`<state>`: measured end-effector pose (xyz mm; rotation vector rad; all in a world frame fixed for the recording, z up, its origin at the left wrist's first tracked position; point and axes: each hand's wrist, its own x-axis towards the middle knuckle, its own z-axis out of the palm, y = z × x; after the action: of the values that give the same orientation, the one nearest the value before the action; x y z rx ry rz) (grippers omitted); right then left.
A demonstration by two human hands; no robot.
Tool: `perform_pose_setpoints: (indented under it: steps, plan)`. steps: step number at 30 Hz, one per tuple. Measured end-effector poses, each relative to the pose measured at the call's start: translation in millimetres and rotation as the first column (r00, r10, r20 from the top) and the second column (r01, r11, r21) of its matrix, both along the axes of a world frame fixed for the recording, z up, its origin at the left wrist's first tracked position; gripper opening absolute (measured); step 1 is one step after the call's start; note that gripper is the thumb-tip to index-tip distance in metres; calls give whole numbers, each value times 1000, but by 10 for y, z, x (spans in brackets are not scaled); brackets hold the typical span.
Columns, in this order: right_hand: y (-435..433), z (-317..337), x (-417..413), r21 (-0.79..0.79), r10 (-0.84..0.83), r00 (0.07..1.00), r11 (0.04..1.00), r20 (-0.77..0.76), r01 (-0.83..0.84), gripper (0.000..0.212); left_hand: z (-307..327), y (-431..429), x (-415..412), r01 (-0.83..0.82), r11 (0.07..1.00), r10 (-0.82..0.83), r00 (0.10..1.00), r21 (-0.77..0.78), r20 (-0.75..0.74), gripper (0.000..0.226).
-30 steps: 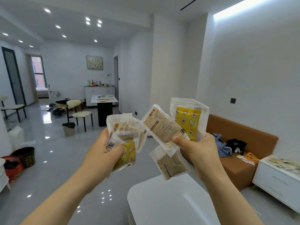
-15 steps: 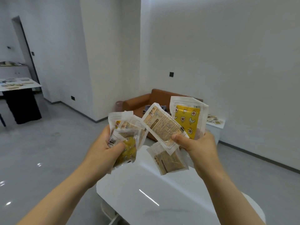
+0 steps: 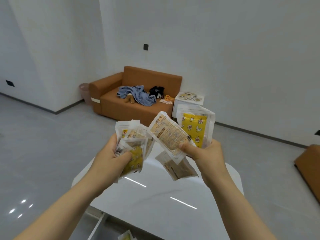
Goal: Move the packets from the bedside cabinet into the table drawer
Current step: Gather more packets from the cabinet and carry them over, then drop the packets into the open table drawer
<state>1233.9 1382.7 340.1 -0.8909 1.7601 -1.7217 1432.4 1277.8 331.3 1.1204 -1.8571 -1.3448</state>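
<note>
While both hands are raised above the white worktop (image 3: 164, 201), each grasps a fan of packets. The left hand (image 3: 112, 156) has its fingers and thumb curled round a bunch of clear-edged packets (image 3: 133, 141), a yellow one lowest, under the thumb. The right hand (image 3: 206, 153) pinches three: a tan printed packet (image 3: 168, 134) slanting up to the left under the thumb, a yellow patterned packet (image 3: 194, 129) upright behind it, and a brown packet (image 3: 178, 168) hanging below the hand. At the bottom edge, under the worktop's near left side, a white drawer (image 3: 98, 226) stands open with one packet (image 3: 125, 237) partly visible in it. Far behind, more packets (image 3: 189, 97) lie scattered on the white bedside cabinet (image 3: 187, 107), just beside the right end of a brown sofa (image 3: 107, 90) strewn with blue clothes (image 3: 138, 95).
</note>
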Motion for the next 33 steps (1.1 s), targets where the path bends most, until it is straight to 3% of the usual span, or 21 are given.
perform_pose_setpoints:
  steps: [17,27,33]
  plan:
    - [-416,-1131,39,299,-218,970,938,109,178,27,-1123,-719,-193,122,976,-155,970,181,185,37]
    - [-765,-2086,727,557,-462,875,769,144,314,20,-1951,-1457,124,275,896,-379,883,350,278,34]
    - [-943,-2805,1038,695,-568,806,647,164,315,18,-2639,-1633,382,262,864,-432,824,431,366,32]
